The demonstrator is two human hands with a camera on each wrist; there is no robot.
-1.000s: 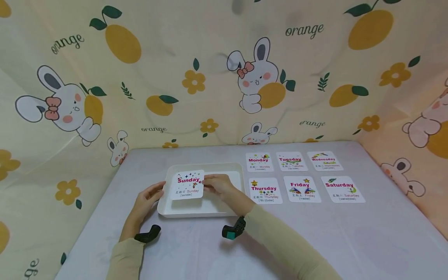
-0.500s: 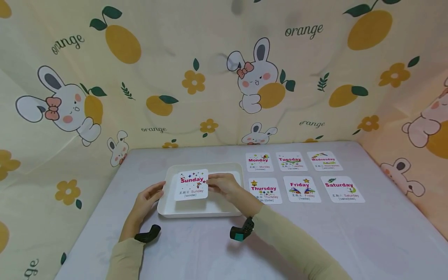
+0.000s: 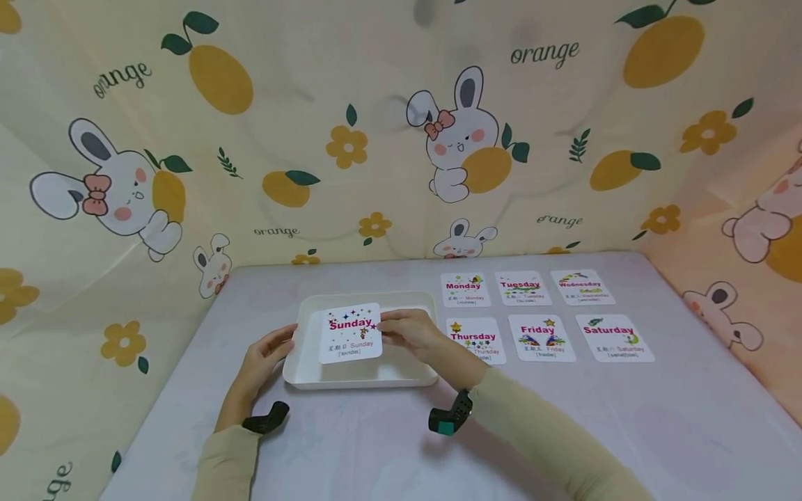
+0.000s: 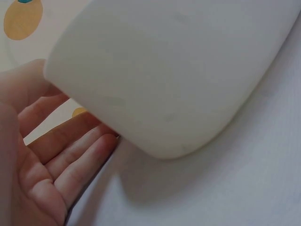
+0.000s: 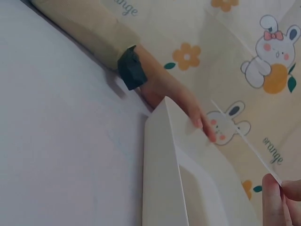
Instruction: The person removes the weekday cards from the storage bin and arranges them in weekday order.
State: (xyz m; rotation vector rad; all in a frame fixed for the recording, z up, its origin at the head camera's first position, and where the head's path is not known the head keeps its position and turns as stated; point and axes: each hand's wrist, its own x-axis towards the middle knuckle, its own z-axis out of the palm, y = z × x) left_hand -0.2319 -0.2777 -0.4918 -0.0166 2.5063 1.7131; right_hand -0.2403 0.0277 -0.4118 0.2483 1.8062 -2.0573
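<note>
My right hand (image 3: 413, 334) pinches the right edge of a white "Sunday" card (image 3: 351, 337) between thumb and fingers. This card is raised above a shallow white tray (image 3: 388, 379), its face toward the head camera. The right wrist view has it nearly edge-on, a thin white line (image 5: 249, 146) ending at the right fingertips (image 5: 272, 188). At the tray's left side, my left hand (image 3: 263, 358) touches the rim with its fingertips. Its fingers (image 4: 77, 174) look fairly straight in the left wrist view, against the tray's outer wall (image 4: 155, 84).
Right of the tray, two rows of cards lie flat: Monday (image 3: 465, 289), Tuesday (image 3: 523, 288) and Wednesday (image 3: 583, 287) behind, Thursday (image 3: 474, 335), Friday (image 3: 541, 338) and Saturday (image 3: 617, 339) in front. The right forearm partly covers Thursday. A printed cloth wall (image 3: 376, 104) encloses the table.
The right hand has carried the Sunday card a little to the right over the tray. The left hand and tray stay put.
</note>
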